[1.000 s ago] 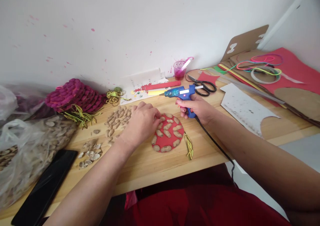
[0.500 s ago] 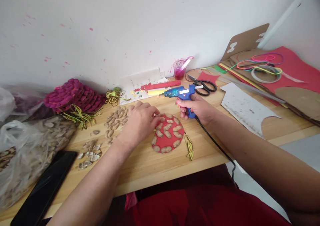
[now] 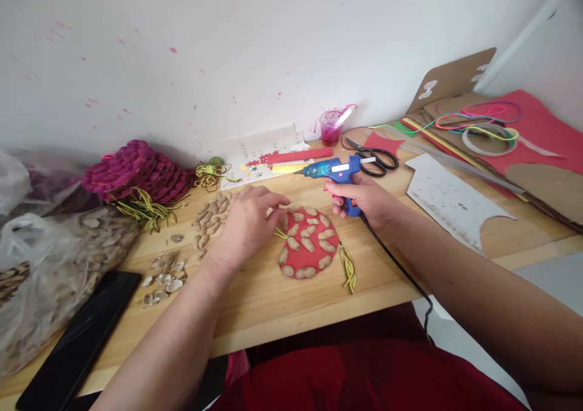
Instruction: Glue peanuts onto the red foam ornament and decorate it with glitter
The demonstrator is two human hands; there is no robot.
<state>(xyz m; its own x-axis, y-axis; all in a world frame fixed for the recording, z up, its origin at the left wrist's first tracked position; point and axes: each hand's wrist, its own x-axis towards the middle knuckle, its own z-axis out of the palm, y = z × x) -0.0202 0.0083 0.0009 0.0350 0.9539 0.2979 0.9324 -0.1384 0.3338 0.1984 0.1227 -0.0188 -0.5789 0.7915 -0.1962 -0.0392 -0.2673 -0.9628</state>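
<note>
A round red disc point(image 3: 298, 256) lies on the table with several unshelled peanuts point(image 3: 307, 244) spread over its face and rim. Yellow-green cord tassels point(image 3: 348, 271) stick out at its sides. My left hand point(image 3: 250, 220) is at the disc's upper left edge, thumb and index finger apart beside a peanut there; its other fingers are partly hidden. My right hand point(image 3: 364, 198) is wrapped round the handle of a blue hot glue gun point(image 3: 337, 171), its nozzle pointing left above the disc. Behind my left hand is a pile of loose peanuts point(image 3: 210, 217).
A black phone point(image 3: 79, 341), a plastic bag of peanuts point(image 3: 86, 259) and shell scraps point(image 3: 168, 283) lie at left, below stacked purple peanut discs point(image 3: 136, 171). Scissors point(image 3: 378, 159), a pink-stained cup point(image 3: 331, 129) and white card point(image 3: 455, 198) stand behind and right. A power cord point(image 3: 396, 262) trails down.
My left thumb and index finger have spread and drawn slightly left, showing more of the peanut at the disc's edge. My right hand keeps the glue gun almost in place.
</note>
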